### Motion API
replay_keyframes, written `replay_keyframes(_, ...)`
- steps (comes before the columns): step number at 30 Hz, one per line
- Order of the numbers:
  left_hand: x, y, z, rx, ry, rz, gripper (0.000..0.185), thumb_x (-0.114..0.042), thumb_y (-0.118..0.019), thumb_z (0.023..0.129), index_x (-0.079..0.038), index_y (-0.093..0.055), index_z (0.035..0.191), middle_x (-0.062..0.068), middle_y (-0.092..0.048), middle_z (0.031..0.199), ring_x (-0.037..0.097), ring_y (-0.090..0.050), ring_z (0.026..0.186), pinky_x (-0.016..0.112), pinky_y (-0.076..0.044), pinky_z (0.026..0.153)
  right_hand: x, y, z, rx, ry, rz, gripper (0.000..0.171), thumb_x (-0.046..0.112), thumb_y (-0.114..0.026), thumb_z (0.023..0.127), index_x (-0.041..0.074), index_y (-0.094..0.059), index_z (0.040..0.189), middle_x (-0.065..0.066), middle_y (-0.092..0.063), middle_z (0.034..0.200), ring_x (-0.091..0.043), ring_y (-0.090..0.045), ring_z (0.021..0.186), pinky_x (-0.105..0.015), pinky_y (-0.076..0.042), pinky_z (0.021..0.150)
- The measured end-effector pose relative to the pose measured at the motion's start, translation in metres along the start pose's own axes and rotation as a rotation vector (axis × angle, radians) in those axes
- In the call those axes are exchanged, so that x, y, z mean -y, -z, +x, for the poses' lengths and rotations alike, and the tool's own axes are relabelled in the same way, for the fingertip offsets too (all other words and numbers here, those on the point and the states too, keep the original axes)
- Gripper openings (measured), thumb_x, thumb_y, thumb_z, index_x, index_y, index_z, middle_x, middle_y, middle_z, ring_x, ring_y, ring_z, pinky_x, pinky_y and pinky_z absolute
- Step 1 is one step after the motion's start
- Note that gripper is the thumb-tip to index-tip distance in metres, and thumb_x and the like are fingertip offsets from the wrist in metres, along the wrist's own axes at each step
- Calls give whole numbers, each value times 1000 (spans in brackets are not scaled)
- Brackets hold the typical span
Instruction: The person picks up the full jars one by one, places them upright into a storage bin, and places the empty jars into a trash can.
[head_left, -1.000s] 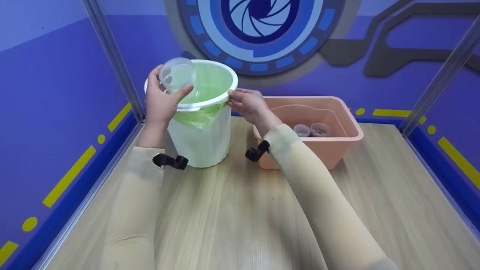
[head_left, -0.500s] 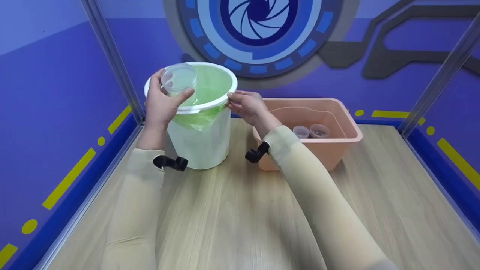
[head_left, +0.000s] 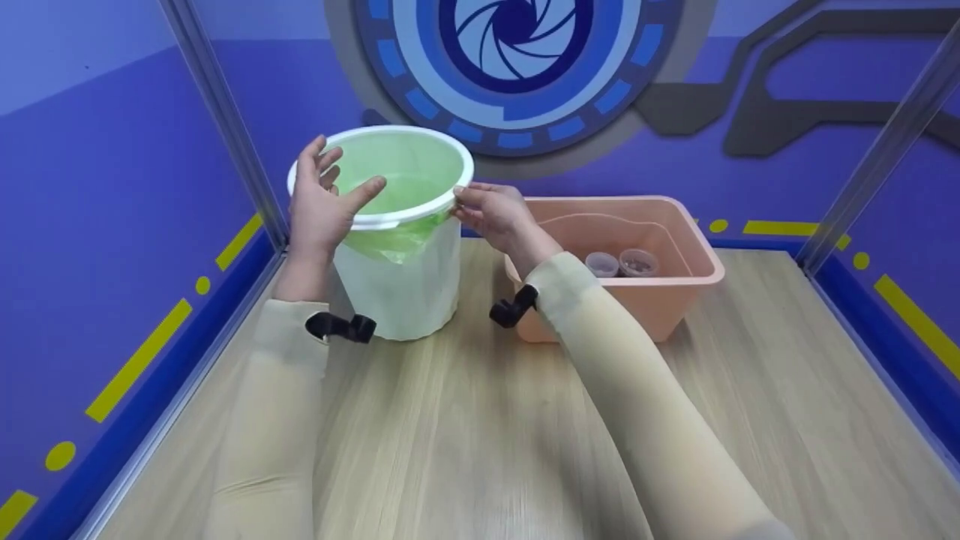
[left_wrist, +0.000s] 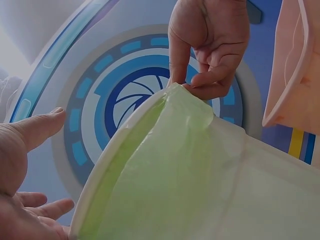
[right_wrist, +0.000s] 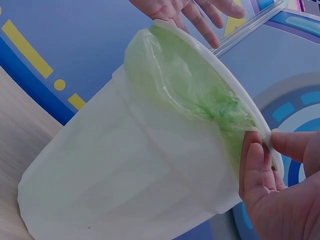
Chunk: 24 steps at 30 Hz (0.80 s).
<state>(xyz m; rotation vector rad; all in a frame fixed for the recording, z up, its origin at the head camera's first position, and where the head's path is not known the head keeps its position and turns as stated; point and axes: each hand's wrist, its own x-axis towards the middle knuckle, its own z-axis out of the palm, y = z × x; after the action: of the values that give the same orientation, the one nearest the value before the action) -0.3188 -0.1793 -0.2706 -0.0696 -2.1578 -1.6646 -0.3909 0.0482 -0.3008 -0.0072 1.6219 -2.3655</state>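
Note:
A white trash bin (head_left: 405, 292) with a pale green plastic liner (head_left: 394, 241) folded over its rim stands at the back left. Over the bin's left rim my left hand (head_left: 322, 202) is spread, thumb apart from the fingers, nothing in its grasp. My right hand (head_left: 499, 214) pinches the right side of the rim. The right wrist view shows its thumb on the rim and its fingers (right_wrist: 255, 170) against the liner on the outer side. The bottom of the bin's inside is hidden.
A peach-coloured plastic tub (head_left: 675, 300) stands to the right of the bin, behind my right forearm. Inside it are a small clear cup (head_left: 602, 264) and a round clear container (head_left: 639, 262) with dark bits. Blue panels enclose the wooden tabletop (head_left: 465, 420).
The clear plastic cup that my left hand held over the bin has left the hand and is out of sight. Those fingers have opened. My right hand keeps its hold on the rim.

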Motion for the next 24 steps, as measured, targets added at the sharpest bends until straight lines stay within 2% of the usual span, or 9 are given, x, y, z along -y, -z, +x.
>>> replay_keyframes(6, 0, -3, 1, -5, 6, -8, 101, -28, -84, 86, -17, -20, 164, 7, -37, 164, 28, -31, 156, 39, -26, 132, 1, 2, 0, -4, 4, 9, 16, 5, -64, 100, -4, -68, 113, -10, -70, 88, -15, -69, 75, -19, -62, 68)
replay_keyframes(16, 1, -8, 4, -7, -23, 24, 99, -30, -83, 87, -14, -22, 163, 8, -43, 161, 24, -34, 154, 37, -28, 131, 4, 5, 0, -19, 8, -10, 25, 6, -64, 100, -5, -65, 123, -9, -70, 87, -13, -69, 72, -19, -62, 69)
replay_keyframes(20, 1, -7, 4, -12, -13, 41, 99, -31, -84, 87, -16, -22, 163, 7, -43, 161, 23, -35, 153, 36, -28, 131, 2, 12, -2, 20, 0, -8, 31, 11, -66, 100, -2, -65, 128, -9, -72, 97, -15, -72, 82, -21, -64, 78)
replay_keyframes(24, 2, -4, 4, -21, -7, 43, 99, -31, -83, 87, -18, -22, 163, 6, -43, 161, 22, -34, 154, 34, -27, 131, 1, 29, -8, 81, -40, 68, 44, 24, -66, 101, 5, -56, 140, -11, -71, 112, -18, -73, 92, -22, -64, 83)
